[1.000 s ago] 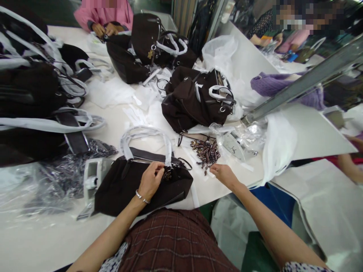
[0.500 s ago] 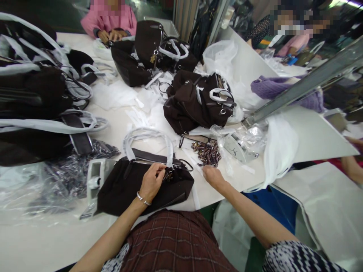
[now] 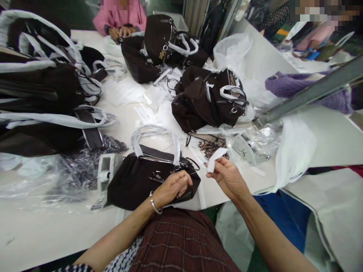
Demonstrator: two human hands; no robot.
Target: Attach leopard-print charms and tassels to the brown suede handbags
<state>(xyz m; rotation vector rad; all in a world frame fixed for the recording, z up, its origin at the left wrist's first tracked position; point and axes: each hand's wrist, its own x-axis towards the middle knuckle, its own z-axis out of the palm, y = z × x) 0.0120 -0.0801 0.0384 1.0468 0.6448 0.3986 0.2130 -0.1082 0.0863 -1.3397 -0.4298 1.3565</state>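
A dark brown handbag with white-wrapped handles rests on the table in front of me. My left hand is over the bag's right front, its fingers curled closed; whatever is inside them, if anything, is hidden. Just left of those fingers, a small beaded charm lies against the bag's front. To the right of the bag, my right hand pinches a short white strip between thumb and fingers, raised above the table. Behind the strip lies a heap of beaded charms, partly covered by it.
More dark handbags are piled at left, with another handbag behind mine. A grey tape dispenser touches my bag's left side. Plastic wrap, white strips and a slanted metal post are around. Across the table sits a person in pink.
My right hand has lifted from beside the charm heap with a white strip. My left hand has shifted right and lower, off the charm near the handle. The whole view has shifted slightly.
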